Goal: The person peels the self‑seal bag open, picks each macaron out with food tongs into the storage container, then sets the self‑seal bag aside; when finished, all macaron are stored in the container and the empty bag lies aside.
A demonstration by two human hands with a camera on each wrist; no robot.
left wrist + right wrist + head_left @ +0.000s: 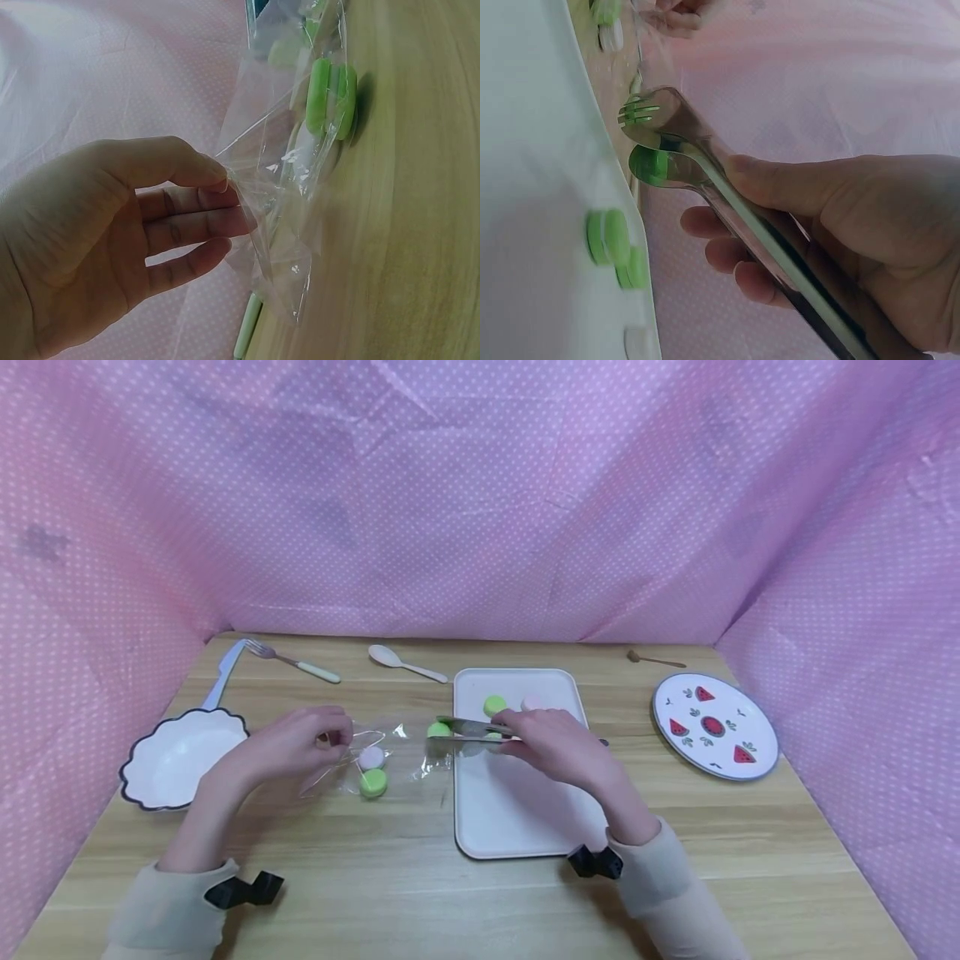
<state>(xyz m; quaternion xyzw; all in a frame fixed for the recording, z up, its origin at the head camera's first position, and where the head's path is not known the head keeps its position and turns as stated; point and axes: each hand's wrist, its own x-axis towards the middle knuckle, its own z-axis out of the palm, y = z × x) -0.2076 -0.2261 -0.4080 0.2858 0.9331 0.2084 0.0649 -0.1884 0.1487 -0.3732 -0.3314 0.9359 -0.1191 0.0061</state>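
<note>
Macarons (373, 782) lie divided, so the transfer looks only part done: three sit on the white tray (517, 822), two seem left inside the clear plastic bag (397, 756), and a green one is at the tips of the metal tongs (772, 246) (whether gripped, I cannot tell). Visible total: six, four green and two pinkish. Left hand (303, 743) pinches the bag's edge; right hand (555, 747) curls round the single pair of tongs.

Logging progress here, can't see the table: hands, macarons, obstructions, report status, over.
Left hand pinches bag, macarons inside. Right hand holds tongs, tips at green macaron; grip on it unclear. Nothing visibly in the way.
</note>
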